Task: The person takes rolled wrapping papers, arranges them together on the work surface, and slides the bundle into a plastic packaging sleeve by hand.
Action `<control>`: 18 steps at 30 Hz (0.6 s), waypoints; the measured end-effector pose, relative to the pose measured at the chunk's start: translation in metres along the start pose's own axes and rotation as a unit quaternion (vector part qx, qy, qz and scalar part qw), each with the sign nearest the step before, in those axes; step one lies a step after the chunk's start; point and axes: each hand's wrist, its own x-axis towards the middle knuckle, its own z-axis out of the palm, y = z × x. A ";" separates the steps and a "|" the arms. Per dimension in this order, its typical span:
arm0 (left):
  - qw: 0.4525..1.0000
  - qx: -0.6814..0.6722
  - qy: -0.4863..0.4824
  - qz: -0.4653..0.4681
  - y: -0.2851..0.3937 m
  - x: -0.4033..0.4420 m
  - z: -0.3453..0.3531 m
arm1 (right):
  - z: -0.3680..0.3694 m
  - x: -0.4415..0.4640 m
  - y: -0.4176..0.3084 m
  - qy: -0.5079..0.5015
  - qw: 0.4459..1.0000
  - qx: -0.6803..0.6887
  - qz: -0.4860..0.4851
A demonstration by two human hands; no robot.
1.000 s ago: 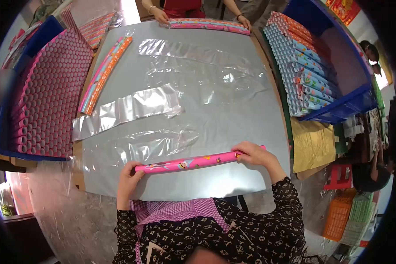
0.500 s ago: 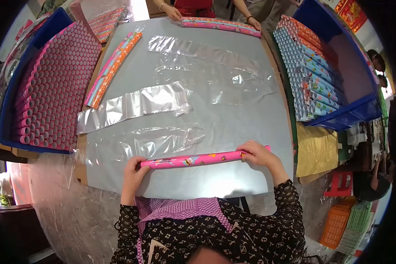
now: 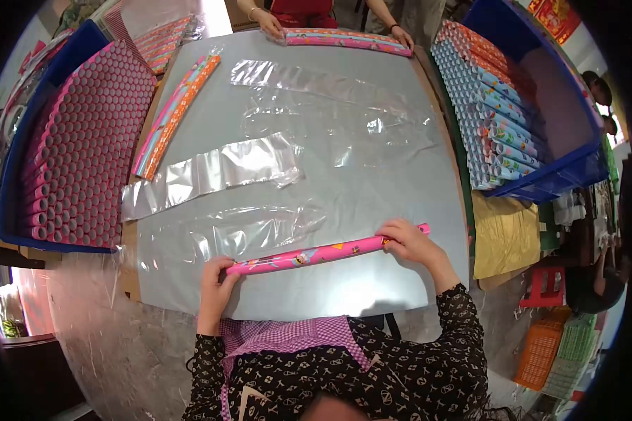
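Observation:
A pink roll of printed wrapping paper [image 3: 309,257] lies crosswise near the front edge of the table, its right end a little farther from me. My left hand [image 3: 216,281] grips its left end, thumb on the near side. Around it near the right end, my right hand [image 3: 409,242] is closed, with a short pink tip sticking out beyond the fingers. Just past the roll lies a transparent plastic sleeve [image 3: 260,228], and a shinier silvery sleeve [image 3: 214,174] is behind that one.
More plastic sleeves [image 3: 316,81] lie farther back. A bundle of several rolls [image 3: 178,116] rests at the left. Blue bins of pink rolls [image 3: 95,140] and blue and orange rolls [image 3: 495,119] flank the grey table [image 3: 393,189]. Across it, another person's hands [image 3: 270,27] hold a bundle [image 3: 347,41].
The roll has tilted slightly, its left end coming a little nearer to me and its right end moving away. Both my hands keep hold. The whole view has shifted slightly.

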 end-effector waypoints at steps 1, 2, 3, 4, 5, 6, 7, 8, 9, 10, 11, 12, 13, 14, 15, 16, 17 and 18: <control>1.000 -0.005 -0.007 0.002 0.000 -0.001 -0.001 | 0.001 0.000 0.001 0.014 1.000 -0.015 -0.010; 1.000 -0.010 -0.015 0.003 -0.001 -0.002 -0.002 | 0.002 -0.001 0.002 0.027 0.999 -0.029 -0.020; 1.000 -0.010 -0.016 0.003 -0.003 -0.003 -0.002 | 0.002 0.000 0.001 0.027 0.999 -0.028 -0.018; 1.000 -0.009 -0.020 0.007 -0.007 -0.004 -0.003 | 0.001 0.001 0.000 0.021 0.999 -0.025 -0.014; 1.000 -0.008 -0.024 0.011 -0.010 -0.005 -0.004 | 0.000 0.001 -0.001 0.015 1.000 -0.022 -0.009; 1.000 -0.008 -0.026 0.012 -0.010 -0.005 -0.004 | 0.000 0.001 0.000 0.016 1.000 -0.022 -0.007; 1.000 -0.009 -0.024 0.000 -0.010 -0.005 -0.004 | 0.001 0.001 0.002 0.019 1.000 -0.024 -0.007; 1.000 -0.010 -0.022 -0.011 -0.010 -0.005 -0.004 | 0.002 0.001 0.003 0.021 0.999 -0.027 -0.006; 1.000 -0.011 -0.025 -0.010 -0.007 -0.005 -0.003 | 0.003 0.001 0.004 0.023 0.999 -0.027 -0.003; 1.000 0.000 -0.016 -0.006 -0.004 -0.005 -0.003 | 0.004 0.001 0.005 0.030 0.999 -0.029 -0.010; 1.000 0.011 -0.008 -0.001 -0.001 -0.004 -0.002 | 0.004 0.001 0.005 0.037 0.999 -0.031 -0.017; 1.000 0.011 -0.012 0.000 0.002 -0.004 -0.002 | 0.003 0.002 0.004 0.039 0.999 -0.030 -0.013; 1.000 0.018 -0.005 -0.001 0.005 -0.004 -0.001 | 0.002 0.003 0.002 0.040 0.999 -0.029 -0.016; 1.000 0.025 0.002 -0.002 0.006 -0.004 0.000 | 0.001 0.004 0.001 0.041 0.999 -0.027 -0.017; 1.000 0.025 -0.002 0.000 0.004 -0.004 0.000 | 0.001 0.004 0.003 0.044 0.999 -0.026 -0.013; 0.999 0.040 0.007 0.011 0.001 -0.004 0.000 | 0.003 0.005 0.006 0.051 0.998 -0.035 -0.024; 0.998 0.054 0.017 0.021 -0.001 -0.004 0.001 | 0.004 0.006 0.008 0.057 0.997 -0.043 -0.035; 0.998 0.054 0.013 0.022 -0.001 -0.004 0.002 | 0.003 0.007 0.008 0.058 0.997 -0.042 -0.032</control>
